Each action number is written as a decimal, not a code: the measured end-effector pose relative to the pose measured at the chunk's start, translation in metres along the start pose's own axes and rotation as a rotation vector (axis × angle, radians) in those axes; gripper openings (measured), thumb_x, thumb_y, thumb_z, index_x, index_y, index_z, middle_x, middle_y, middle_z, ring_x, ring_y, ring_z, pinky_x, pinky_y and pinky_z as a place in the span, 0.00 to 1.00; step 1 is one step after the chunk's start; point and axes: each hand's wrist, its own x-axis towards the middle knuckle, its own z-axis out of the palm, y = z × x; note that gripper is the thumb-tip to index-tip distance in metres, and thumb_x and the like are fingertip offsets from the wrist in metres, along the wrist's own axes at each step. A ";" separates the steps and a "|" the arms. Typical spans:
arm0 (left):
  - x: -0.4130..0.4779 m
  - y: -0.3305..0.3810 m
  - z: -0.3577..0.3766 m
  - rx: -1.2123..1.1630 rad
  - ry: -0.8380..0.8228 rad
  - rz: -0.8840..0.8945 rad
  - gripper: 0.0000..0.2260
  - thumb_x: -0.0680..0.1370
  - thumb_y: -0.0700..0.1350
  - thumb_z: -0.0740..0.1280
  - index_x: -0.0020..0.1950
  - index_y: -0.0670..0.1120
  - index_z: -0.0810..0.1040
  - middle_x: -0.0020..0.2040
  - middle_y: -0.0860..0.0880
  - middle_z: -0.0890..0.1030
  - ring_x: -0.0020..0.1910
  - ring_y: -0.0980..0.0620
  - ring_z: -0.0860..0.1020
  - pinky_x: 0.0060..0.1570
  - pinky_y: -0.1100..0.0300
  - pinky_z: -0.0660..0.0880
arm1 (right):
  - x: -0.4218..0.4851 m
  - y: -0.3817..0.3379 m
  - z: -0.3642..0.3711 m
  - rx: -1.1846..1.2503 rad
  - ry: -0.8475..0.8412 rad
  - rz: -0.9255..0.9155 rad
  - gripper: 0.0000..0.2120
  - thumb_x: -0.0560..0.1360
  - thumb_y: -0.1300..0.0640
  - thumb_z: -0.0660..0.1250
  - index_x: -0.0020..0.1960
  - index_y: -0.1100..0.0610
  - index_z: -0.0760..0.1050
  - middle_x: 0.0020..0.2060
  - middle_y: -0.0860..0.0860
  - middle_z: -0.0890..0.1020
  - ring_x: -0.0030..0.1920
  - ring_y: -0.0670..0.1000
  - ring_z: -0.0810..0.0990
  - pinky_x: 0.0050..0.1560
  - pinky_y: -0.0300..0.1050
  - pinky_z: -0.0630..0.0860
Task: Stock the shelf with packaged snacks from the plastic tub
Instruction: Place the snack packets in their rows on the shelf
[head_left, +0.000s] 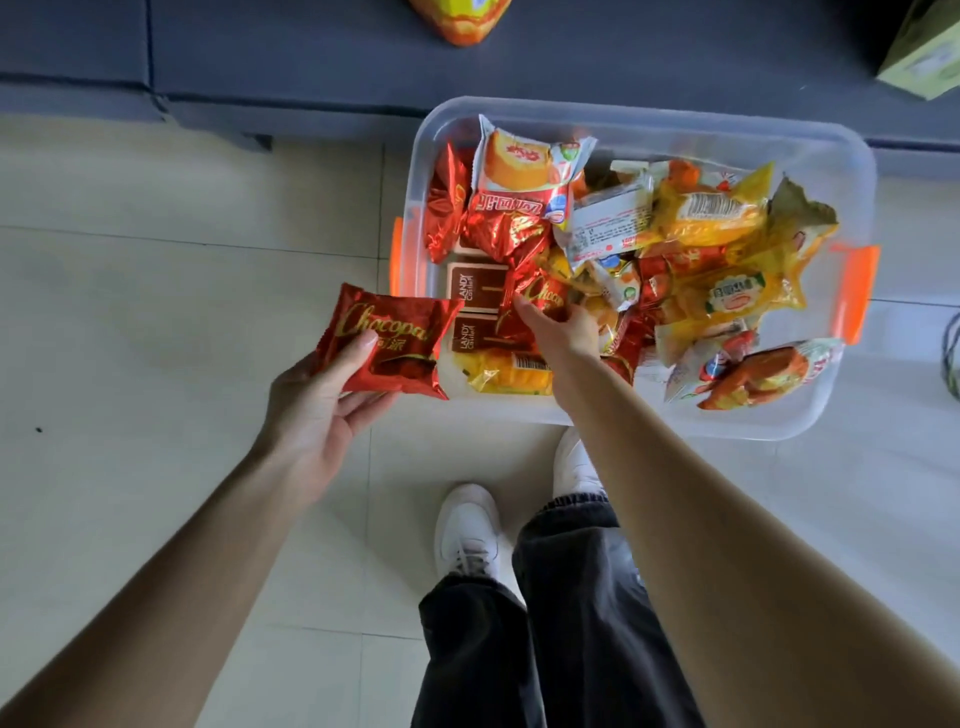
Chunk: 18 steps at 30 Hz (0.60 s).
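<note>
A clear plastic tub (852, 156) with orange handles stands on the tiled floor, full of several red, yellow and white snack packs. My left hand (317, 410) holds a red Chocopie pack (395, 340) just left of the tub, thumb on top and fingers beneath. My right hand (561, 327) reaches into the tub's near left part, its fingers on a second red Chocopie pack (540, 296). Whether it grips that pack or only touches it is hidden by the hand. Brown Landy boxes (470, 296) lie beside it.
A dark blue shelf base (311, 67) runs along the top, with an orange-yellow pack (460, 18) on it and a green box (924, 57) at the far right. My white shoes (467, 530) stand on the floor below the tub. Black cables (950, 353) lie at the right edge.
</note>
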 end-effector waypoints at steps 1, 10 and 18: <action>0.000 -0.001 0.001 -0.008 -0.006 -0.013 0.04 0.76 0.42 0.69 0.49 0.45 0.79 0.39 0.48 0.86 0.40 0.51 0.85 0.41 0.60 0.82 | 0.002 -0.002 0.005 0.006 0.027 0.027 0.40 0.58 0.36 0.77 0.62 0.56 0.73 0.56 0.52 0.79 0.59 0.56 0.77 0.59 0.53 0.75; -0.009 0.006 0.008 -0.080 0.029 -0.038 0.05 0.74 0.43 0.72 0.48 0.48 0.78 0.37 0.54 0.85 0.38 0.55 0.84 0.40 0.62 0.79 | -0.008 -0.009 -0.008 -0.066 0.095 0.065 0.47 0.51 0.45 0.84 0.64 0.59 0.70 0.59 0.55 0.77 0.59 0.56 0.76 0.61 0.54 0.75; -0.074 0.032 0.008 -0.132 0.035 0.013 0.04 0.73 0.38 0.71 0.46 0.42 0.79 0.41 0.47 0.84 0.44 0.49 0.83 0.41 0.58 0.82 | -0.118 -0.025 -0.081 0.151 -0.193 -0.023 0.14 0.70 0.64 0.73 0.54 0.57 0.74 0.54 0.58 0.82 0.53 0.57 0.81 0.56 0.52 0.78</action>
